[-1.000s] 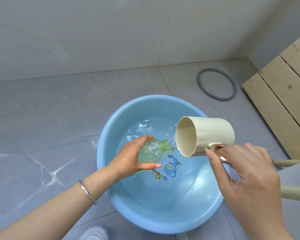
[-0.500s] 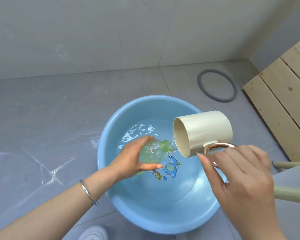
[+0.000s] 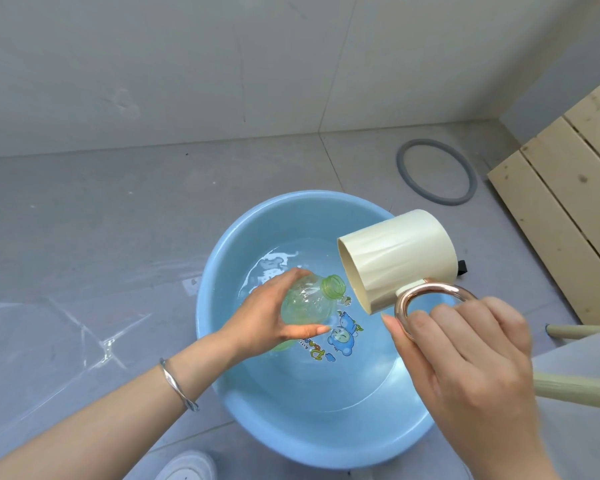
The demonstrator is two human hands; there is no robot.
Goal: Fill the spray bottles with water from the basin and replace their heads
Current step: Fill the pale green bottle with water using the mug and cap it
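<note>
A blue basin (image 3: 278,431) with shallow water and a cartoon print sits on the grey floor. Over it my left hand (image 3: 267,317) grips a clear green bottle (image 3: 309,303), tilted with its open neck (image 3: 333,286) pointing right and no spray head on it. My right hand (image 3: 465,362) holds a cream cup (image 3: 399,258) by its copper ring handle (image 3: 430,303). The cup lies on its side, mouth facing left, its rim just right of the bottle neck. No water stream shows between them.
A grey rubber ring (image 3: 436,171) lies on the floor behind the basin. Wooden slats (image 3: 568,188) lean at the right. Wooden legs (image 3: 582,389) and a grey seat edge stand at the lower right. A white shoe (image 3: 187,467) shows at the bottom. The wall is close behind.
The cup has risen and tipped further onto its side, its handle now turned up toward me. The bottle neck has lifted slightly. The thin stream seen earlier at the neck is gone.
</note>
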